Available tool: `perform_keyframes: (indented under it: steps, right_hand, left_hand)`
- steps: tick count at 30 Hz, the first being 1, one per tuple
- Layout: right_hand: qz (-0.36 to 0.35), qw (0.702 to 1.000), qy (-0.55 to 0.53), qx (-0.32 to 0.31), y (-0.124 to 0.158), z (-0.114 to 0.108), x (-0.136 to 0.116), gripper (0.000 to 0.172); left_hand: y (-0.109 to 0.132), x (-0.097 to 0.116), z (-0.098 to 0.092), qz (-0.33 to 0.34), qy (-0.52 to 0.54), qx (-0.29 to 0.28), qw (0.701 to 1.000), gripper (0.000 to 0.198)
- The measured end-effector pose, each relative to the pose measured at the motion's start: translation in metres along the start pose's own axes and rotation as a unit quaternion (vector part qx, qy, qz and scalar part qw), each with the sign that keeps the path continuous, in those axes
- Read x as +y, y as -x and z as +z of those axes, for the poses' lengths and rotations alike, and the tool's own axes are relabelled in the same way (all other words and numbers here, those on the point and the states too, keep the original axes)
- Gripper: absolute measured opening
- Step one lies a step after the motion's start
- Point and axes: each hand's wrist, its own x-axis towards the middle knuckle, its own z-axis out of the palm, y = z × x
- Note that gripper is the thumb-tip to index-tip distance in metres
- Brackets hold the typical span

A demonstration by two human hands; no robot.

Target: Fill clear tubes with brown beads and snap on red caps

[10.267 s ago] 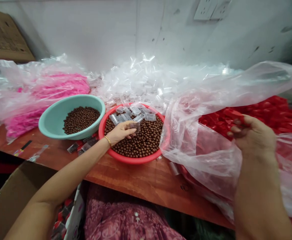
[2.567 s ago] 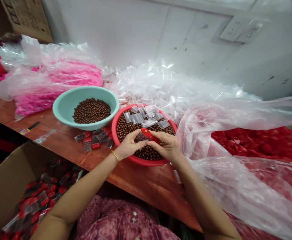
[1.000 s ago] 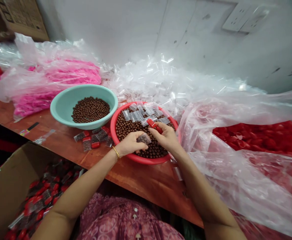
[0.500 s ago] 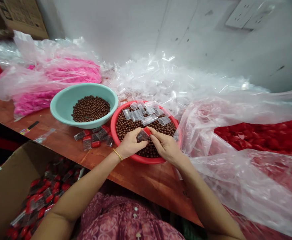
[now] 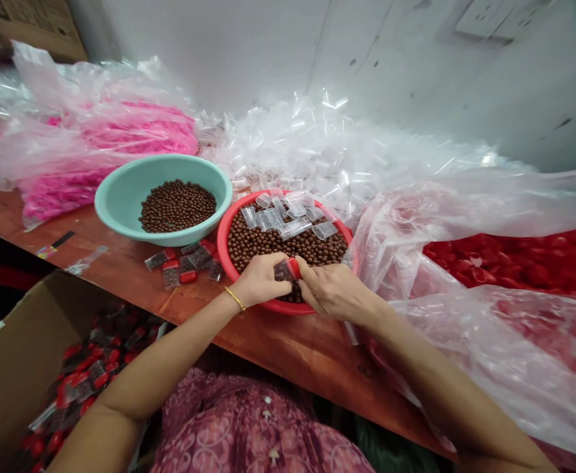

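Between my hands is a small clear plastic container [image 5: 284, 270] with a red cap, dark balls showing inside. My left hand [image 5: 261, 281] is closed around its clear body. The fingers of my right hand [image 5: 332, 289] are closed at the red cap end. Both hands are over the near side of a red basin [image 5: 222, 246] filled with brown balls [image 5: 263, 248]. Several clear empty containers [image 5: 295, 227] lie on top of the balls at the far side. Left of the basin, capped filled containers [image 5: 172, 272] lie on the table.
A turquoise bowl [image 5: 115, 213] with brown balls stands left on the red-brown table [image 5: 288, 341]. Behind are heaped clear containers [image 5: 366, 157] and a bag of pink pieces [image 5: 140, 131]. Red caps [image 5: 514, 263] fill a bag at right. A cardboard box [image 5: 16, 348] of filled containers sits lower left.
My right hand has turned and now wraps further over the red cap end, its wrist shifted right. The container has tilted, cap toward the right. The camera view has shifted slightly.
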Motion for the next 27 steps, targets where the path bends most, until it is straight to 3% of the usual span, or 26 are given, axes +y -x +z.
perform_keyframes:
  steps: [3,6,8,9,11,14,17,19,23,25,27]
  right_hand:
    - [0.108,0.976,-0.175,0.069,-0.013,-0.003,0.001,0.048]
    - [0.243,0.882,-0.359,0.186,-0.033,0.008,-0.002,0.061]
    - [0.27,0.826,-0.451,0.203,-0.044,0.019,-0.005,0.063]
    - [0.267,0.813,-0.481,0.191,-0.048,0.023,-0.006,0.063]
    - [0.254,0.81,-0.505,0.156,-0.052,0.029,-0.009,0.063]
    - [0.233,0.836,-0.48,0.125,-0.054,0.029,-0.01,0.064]
    - [0.206,0.875,-0.416,0.136,-0.057,0.023,-0.011,0.061]
    - [0.204,0.887,-0.376,0.176,-0.058,0.017,-0.011,0.059]
    - [0.269,0.839,-0.393,0.263,-0.038,0.0,-0.007,0.057]
    - [0.301,0.818,-0.4,0.283,-0.014,-0.01,-0.003,0.053]
    - [0.323,0.819,-0.366,0.301,0.014,-0.017,0.001,0.045]
  left_hand:
    - [0.0,0.0,0.002,0.009,0.035,0.014,0.999,0.01]
    - [0.002,0.002,0.004,0.007,-0.014,0.011,1.0,0.011]
    - [0.004,0.003,0.004,0.006,-0.035,0.012,0.999,0.011]
    - [0.005,0.003,0.003,0.007,-0.039,0.012,0.999,0.01]
    - [0.006,0.003,0.002,0.015,-0.049,0.006,0.999,0.009]
    - [0.008,0.001,0.001,0.029,-0.068,0.011,0.997,0.008]
    - [0.01,0.002,0.003,0.03,-0.072,0.033,0.996,0.014]
    - [0.014,0.005,0.006,0.033,-0.083,0.053,0.995,0.017]
    - [0.036,0.004,0.0,0.035,-0.096,0.151,0.983,0.024]
    - [0.053,-0.01,-0.014,-0.006,-0.131,0.23,0.964,0.027]
    - [0.071,-0.033,-0.036,-0.075,-0.223,0.284,0.929,0.03]
